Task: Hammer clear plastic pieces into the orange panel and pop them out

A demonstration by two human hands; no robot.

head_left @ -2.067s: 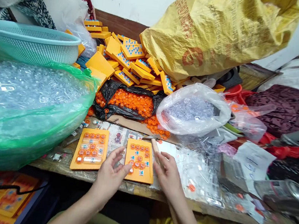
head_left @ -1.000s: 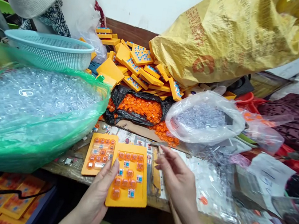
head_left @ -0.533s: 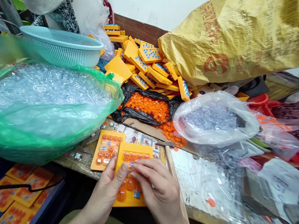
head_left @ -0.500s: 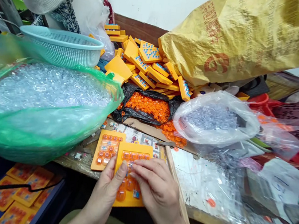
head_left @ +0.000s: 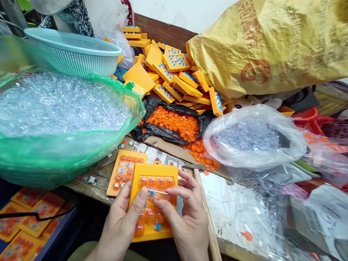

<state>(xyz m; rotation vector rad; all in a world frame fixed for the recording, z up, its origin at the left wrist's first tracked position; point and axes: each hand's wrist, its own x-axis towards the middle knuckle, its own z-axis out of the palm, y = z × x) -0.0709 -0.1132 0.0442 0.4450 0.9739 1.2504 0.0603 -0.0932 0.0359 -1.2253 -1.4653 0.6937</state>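
Left hand (head_left: 123,217) clamped on panel (head_left: 156,170), left edge gripped, thumb on face. Right hand (head_left: 188,220) placed at panel's right side, thumb and fingertips parted by face; whether clear cap (head_left: 157,193) is pinched cannot be told. Panel held before near edge of bench (head_left: 237,253); judged light, stiff, slippery, hardly fragile; best gripped by bare rim. Second panel (head_left: 130,153) laid on bench behind. Farther: orange caps (head_left: 175,121) held in black bag (head_left: 163,134), then panel pile (head_left: 186,88).

The left hand (head_left: 121,218) holds an orange-yellow panel (head_left: 149,217).
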